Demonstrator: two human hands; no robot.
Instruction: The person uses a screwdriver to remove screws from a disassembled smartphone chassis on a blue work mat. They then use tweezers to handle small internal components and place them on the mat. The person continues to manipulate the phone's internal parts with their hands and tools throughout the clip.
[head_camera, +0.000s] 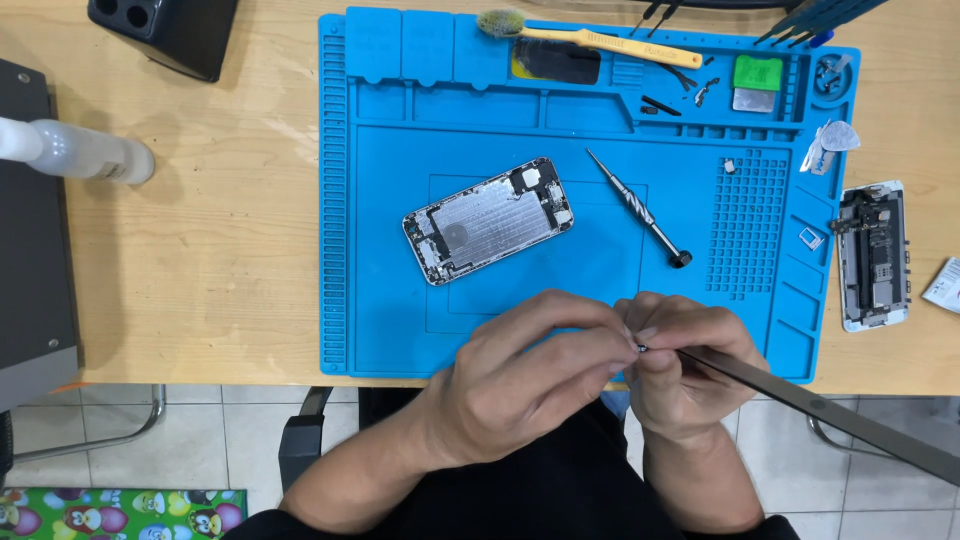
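While both hands meet at the near edge of the blue mat (380, 330), the right hand (690, 375) grips long grey tweezers (830, 412) whose tip holds a tiny dark part (641, 348); the left hand (530, 385) has its fingers (600, 362) pinched shut against that part. An opened phone shell (488, 220) lies farther up the mat, well apart. A green square packet (757, 73) sits in a top-right tray, a white slip (945, 285) at the desk's (200, 250) right edge

A single head-worn view looks steeply down from close above the wooden surface (200, 250), its near edge and the floor below in sight.
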